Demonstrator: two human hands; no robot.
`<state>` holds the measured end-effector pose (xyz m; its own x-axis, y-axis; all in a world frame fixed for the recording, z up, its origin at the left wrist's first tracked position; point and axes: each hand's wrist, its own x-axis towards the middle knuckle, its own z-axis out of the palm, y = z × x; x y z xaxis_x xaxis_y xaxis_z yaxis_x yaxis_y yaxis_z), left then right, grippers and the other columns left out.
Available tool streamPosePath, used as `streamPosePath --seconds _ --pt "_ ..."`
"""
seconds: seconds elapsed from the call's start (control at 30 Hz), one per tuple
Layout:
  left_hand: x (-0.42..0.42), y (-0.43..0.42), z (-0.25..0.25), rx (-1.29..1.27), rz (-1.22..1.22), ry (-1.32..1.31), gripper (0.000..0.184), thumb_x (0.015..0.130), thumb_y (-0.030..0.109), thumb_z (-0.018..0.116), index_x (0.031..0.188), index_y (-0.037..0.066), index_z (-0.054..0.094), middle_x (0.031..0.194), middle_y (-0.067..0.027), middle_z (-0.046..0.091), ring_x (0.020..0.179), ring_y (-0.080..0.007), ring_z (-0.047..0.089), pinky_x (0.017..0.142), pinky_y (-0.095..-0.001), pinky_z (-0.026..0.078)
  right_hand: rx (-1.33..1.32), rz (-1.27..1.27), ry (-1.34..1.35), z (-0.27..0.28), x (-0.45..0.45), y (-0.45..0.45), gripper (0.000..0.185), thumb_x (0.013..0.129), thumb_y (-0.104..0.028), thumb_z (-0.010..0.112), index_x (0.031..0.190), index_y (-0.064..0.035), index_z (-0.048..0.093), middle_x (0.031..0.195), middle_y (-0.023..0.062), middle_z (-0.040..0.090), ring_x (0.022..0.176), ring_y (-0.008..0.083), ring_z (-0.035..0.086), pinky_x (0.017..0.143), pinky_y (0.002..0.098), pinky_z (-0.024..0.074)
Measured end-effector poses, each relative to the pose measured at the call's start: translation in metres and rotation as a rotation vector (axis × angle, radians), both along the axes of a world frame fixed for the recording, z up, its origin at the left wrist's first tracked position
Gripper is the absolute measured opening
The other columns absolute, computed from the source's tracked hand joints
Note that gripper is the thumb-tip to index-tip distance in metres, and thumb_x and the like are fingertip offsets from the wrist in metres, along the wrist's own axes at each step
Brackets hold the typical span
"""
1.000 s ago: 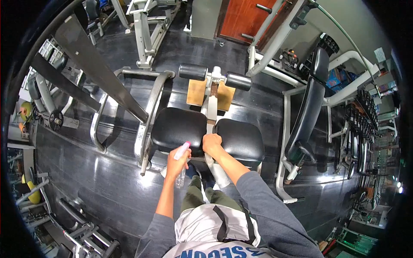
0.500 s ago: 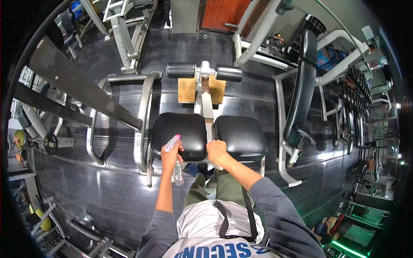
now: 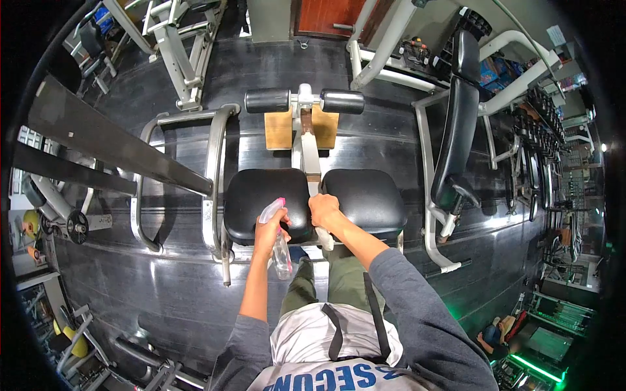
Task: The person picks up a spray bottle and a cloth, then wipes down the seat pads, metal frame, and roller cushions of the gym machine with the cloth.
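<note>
My left hand (image 3: 269, 233) is wrapped round the neck of a clear spray bottle (image 3: 282, 258) with a pink-and-clear spray head, held over the front of the left black seat pad (image 3: 264, 192). My right hand (image 3: 326, 212) is closed on a pale cloth (image 3: 324, 238), whose end hangs below the fist. That fist presses at the near end of the metal beam (image 3: 310, 156), between the left pad and the right seat pad (image 3: 365, 199). Farther along, the beam carries two black foam rollers (image 3: 267, 101) and a wooden board (image 3: 279, 130).
A metal frame (image 3: 212, 176) stands close on the left, with thick slanting bars above it. To the right is a black padded bench (image 3: 456, 143), with a dumbbell rack (image 3: 544, 124) beyond. Another person (image 3: 493, 337) is at the lower right, near a green light.
My right fist and the cloth have shifted slightly forward, and more of the cloth shows. The spray bottle has moved a little to the right with my left hand. The whole view has shifted slightly.
</note>
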<state>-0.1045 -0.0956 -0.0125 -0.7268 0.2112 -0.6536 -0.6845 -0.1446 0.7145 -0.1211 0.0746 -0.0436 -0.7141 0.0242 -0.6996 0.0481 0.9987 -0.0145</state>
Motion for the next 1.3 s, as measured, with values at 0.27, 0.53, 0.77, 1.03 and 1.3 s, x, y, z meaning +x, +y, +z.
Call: streamPosePath --seconds 0.27,0.53,0.77,1.03,1.3 --pt "0.0 -0.003 -0.004 -0.006 0.0 -0.016 0.029 0.085 0.021 0.063 0.104 0.0 0.06 0.072 -0.0084 0.058 0.042 -0.0151 0.052 0.036 -0.0277 0.043 -0.006 -0.072 0.214 -0.024 0.001 0.002 0.019 0.07 -0.01 0.071 0.089 -0.0086 0.074 0.092 0.0115 0.072 0.086 0.0252 0.071 0.069 0.0373 0.0578" --pt "0.003 -0.003 -0.007 -0.076 0.018 0.015 0.024 0.085 0.022 0.064 0.085 -0.002 0.062 0.069 -0.0104 0.06 0.036 -0.0178 0.052 0.034 -0.0289 0.042 0.136 0.076 0.205 -0.018 0.028 -0.02 0.013 0.081 -0.015 0.062 0.082 -0.0159 0.075 0.082 0.0044 0.073 0.078 0.0191 0.071 0.057 0.0325 0.0543" --pt "0.0 -0.003 -0.008 -0.084 0.052 0.025 0.026 0.085 0.02 0.064 0.084 -0.006 0.061 0.067 -0.0128 0.06 0.035 -0.0194 0.053 0.032 -0.0307 0.044 0.036 0.229 0.247 -0.004 0.028 -0.01 0.011 0.079 -0.018 0.063 0.078 -0.0168 0.074 0.077 0.0025 0.071 0.078 0.0168 0.069 0.061 0.0336 0.0516" --pt "0.001 -0.003 0.002 -0.044 0.124 0.006 0.022 0.085 0.016 0.063 0.085 -0.007 0.062 0.067 -0.0149 0.061 0.034 -0.0199 0.052 0.034 -0.0325 0.046 -0.06 0.278 0.049 -0.006 0.001 0.018 0.036 0.067 -0.03 0.074 0.1 -0.0145 0.07 0.099 0.0042 0.068 0.107 0.0225 0.057 0.085 0.0479 0.0373" --pt "-0.003 -0.003 0.005 -0.023 0.164 -0.017 0.022 0.086 0.014 0.061 0.081 -0.008 0.06 0.067 -0.0158 0.061 0.033 -0.0209 0.052 0.034 -0.033 0.046 -0.015 0.145 0.104 -0.056 -0.052 0.027 0.034 0.071 -0.026 0.07 0.102 -0.0127 0.069 0.104 0.0074 0.068 0.11 0.022 0.059 0.094 0.0502 0.0353"
